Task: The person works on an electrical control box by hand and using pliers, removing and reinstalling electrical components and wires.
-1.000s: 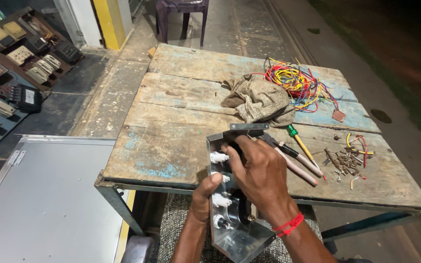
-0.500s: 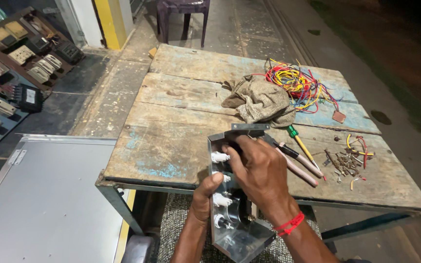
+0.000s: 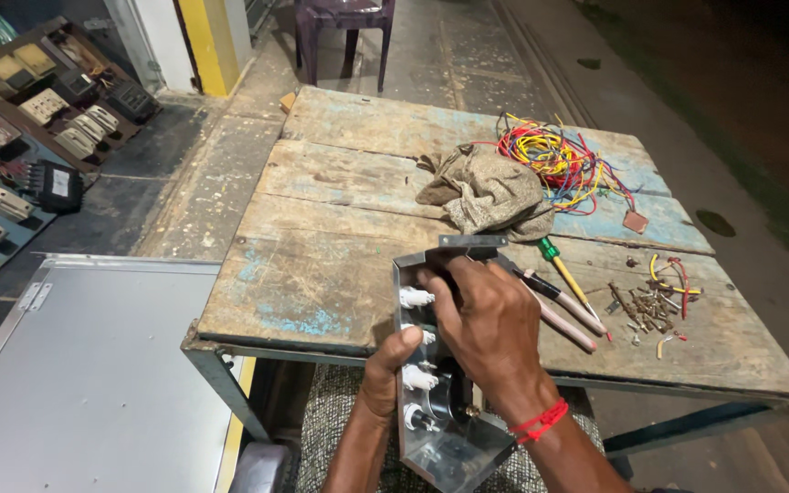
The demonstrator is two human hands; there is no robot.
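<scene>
Beyond my right hand point(image 3: 495, 324) the worn wooden bench point(image 3: 321, 265) carries a crumpled rag point(image 3: 490, 192) and, past it, a tangle of coloured wires point(image 3: 554, 160). Just right of my hand lie screwdrivers point(image 3: 563, 288); further right, a scatter of screws point(image 3: 646, 306).
</scene>
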